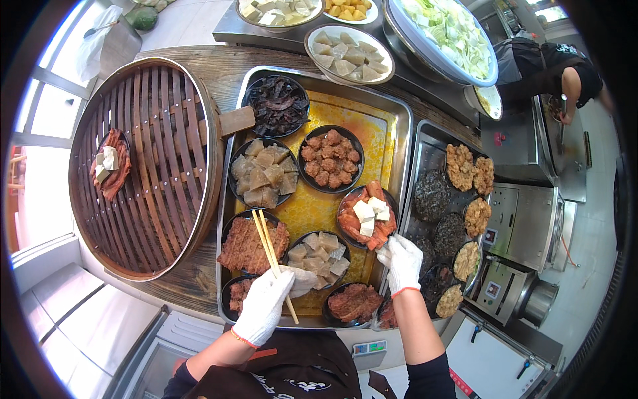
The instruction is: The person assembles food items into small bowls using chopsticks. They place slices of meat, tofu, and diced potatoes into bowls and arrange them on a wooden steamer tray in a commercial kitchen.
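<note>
My left hand (269, 305), in a white knit glove, holds a pair of wooden chopsticks (267, 244). Their long ends point away over a bowl of ribbed brown meat (244, 248); the fingers partly cover a bowl of greyish translucent cubes (326, 252). In a matching glove, my right hand (402, 264) grips the near right edge of a black bowl (344, 235). Reddish strips of meat (381, 233) fill that bowl, topped with white tofu-like cubes (364, 211). Beneath both hands lies a steel tray (386, 119) with yellow oily liquid on its bottom.
A round bamboo steamer (149, 209) stands left, holding one bowl of meat and white cubes (110, 162). Meatballs (330, 158) share the tray. Right is a second tray (423, 144) of dark and fried food. Large bowls, one of chopped cabbage (451, 35), stand behind. A person (563, 70) works far right.
</note>
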The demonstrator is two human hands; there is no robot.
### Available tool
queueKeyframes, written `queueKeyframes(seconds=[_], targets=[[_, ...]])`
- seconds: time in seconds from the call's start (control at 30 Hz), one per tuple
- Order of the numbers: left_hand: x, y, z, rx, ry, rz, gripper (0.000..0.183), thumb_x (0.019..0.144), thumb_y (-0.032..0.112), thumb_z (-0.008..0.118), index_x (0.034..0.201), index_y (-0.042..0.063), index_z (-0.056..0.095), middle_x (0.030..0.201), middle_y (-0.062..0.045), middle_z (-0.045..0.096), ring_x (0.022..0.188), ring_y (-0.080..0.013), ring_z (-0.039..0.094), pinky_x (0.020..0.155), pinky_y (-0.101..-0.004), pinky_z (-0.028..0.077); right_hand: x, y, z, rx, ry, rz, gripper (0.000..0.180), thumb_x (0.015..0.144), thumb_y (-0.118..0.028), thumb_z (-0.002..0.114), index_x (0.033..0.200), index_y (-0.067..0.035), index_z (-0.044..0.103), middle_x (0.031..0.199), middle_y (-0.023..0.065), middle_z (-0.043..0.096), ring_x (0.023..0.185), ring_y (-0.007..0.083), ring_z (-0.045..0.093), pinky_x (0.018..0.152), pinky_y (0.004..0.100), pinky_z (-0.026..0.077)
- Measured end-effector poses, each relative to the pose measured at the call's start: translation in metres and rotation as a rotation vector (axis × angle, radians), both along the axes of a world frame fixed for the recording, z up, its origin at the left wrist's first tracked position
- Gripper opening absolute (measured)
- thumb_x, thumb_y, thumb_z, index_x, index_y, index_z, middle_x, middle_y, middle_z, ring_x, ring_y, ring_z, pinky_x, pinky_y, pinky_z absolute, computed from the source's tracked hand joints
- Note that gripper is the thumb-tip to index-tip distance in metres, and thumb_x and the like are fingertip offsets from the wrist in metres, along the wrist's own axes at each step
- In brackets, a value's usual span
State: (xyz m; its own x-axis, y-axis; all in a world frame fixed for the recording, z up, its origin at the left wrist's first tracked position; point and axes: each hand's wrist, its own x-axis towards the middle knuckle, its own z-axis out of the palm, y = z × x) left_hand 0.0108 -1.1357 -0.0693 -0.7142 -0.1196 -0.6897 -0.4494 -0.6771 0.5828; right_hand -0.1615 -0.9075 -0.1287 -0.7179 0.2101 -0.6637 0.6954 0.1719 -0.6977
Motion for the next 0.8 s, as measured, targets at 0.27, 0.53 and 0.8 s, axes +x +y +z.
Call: queueKeyframes(seconds=[0.27, 0.53, 0.8], targets=[[-0.004, 0.001, 0.003, -0.006, 0.016, 0.034, 0.035, 0.100, 0.026, 0.048, 0.106, -0.006, 0.060, 0.106, -0.021, 0.066, 0.098, -0.0285, 0.066, 0.093, -0.0400, 0.051, 0.003, -0.001, 0.001, -0.049, -0.027, -0.007, 0.032, 0.092, -0.009, 0.059, 0.118, 0.009, 0.056, 0.099, 0.0159, 0.068, 0.076, 0.0236, 0.070, 0.061, 0.0306, 0.055], [-0.016, 0.001, 0.003, 0.014, 0.031, 0.057, 0.033, 0.100, 0.025, 0.048, 0.106, -0.005, 0.060, 0.107, -0.021, 0.066, 0.099, -0.0286, 0.066, 0.093, -0.0404, 0.051, 0.006, -0.001, -0.014, -0.093, -0.147, 0.000, 0.025, 0.093, -0.012, 0.057, 0.111, 0.006, 0.059, 0.097, 0.0172, 0.069, 0.074, 0.0238, 0.069, 0.058, 0.0278, 0.054], [-0.048, -0.006, -0.010, -0.033, 0.049, 0.095, 0.030, 0.099, 0.025, 0.052, 0.111, -0.002, 0.059, 0.110, -0.016, 0.066, 0.097, -0.0227, 0.066, 0.084, -0.0330, 0.055, 0.005, 0.006, 0.005, -0.202, -0.278, 0.140, 0.026, 0.094, -0.011, 0.055, 0.114, 0.005, 0.059, 0.095, 0.0154, 0.068, 0.069, 0.0192, 0.066, 0.055, 0.0247, 0.051]])
